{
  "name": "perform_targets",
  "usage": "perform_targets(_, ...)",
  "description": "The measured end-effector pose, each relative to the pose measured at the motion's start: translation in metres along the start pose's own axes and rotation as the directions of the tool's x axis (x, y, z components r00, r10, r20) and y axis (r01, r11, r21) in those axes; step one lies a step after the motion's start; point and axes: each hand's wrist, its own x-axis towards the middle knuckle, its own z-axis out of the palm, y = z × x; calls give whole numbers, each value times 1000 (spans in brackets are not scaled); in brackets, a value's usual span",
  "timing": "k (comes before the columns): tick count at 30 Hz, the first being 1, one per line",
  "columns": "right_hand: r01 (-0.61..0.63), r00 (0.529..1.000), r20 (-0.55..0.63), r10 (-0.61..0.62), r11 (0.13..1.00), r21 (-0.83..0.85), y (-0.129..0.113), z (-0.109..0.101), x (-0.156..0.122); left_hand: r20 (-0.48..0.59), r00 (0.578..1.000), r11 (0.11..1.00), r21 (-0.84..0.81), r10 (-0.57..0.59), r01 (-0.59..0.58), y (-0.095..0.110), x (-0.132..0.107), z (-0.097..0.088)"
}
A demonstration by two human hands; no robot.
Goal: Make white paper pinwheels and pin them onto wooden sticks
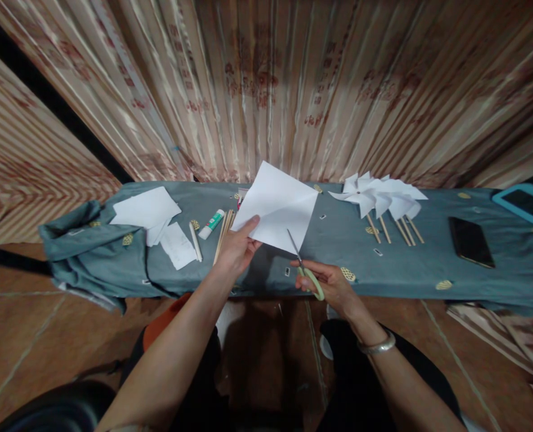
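L hand (238,246) pinching w/ thumb (249,225) atop, R hand (333,285) lower, fingers (315,266) bent

No text is legible; the print on the glue stick (211,224) and curtain (288,78) is too blurred.

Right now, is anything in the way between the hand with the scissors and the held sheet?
Nothing visible: the right hand holds the scissors across the lower edge of the sheet. The left hand grips its left side, away from the scissors.
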Motion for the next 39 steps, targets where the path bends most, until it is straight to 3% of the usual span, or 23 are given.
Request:
perform_targets(20, -81, 997, 6, 81, 996, 49, -9, 2, 0, 26, 1000, 999, 52, -12, 10, -8, -1, 0)
perform_targets(39, -52, 999, 9, 53, 999, -13, -11, 2, 1, 45, 998, 996, 80, -54, 50, -14, -6, 2)
